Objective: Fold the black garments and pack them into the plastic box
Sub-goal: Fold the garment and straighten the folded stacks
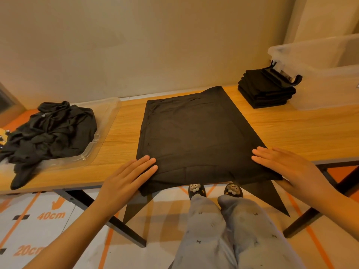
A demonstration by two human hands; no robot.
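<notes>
We press our left hand [128,175] and right hand [281,164] flat, fingers straight and gripping nothing, on the near corners of the garment [194,133] spread mid-frame on the tabletop [291,129]. Its near edge overhangs, so we judge it could slide off or fold crooked if we lift unevenly. The box [326,78] sits upper right.

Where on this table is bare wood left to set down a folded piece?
Widest free patch: bare table right of the spread garment, in front of the folded stack and plastic box. A narrower strip lies between that garment and the tray of unfolded garments. The left hand and right hand crowd the near edge.
</notes>
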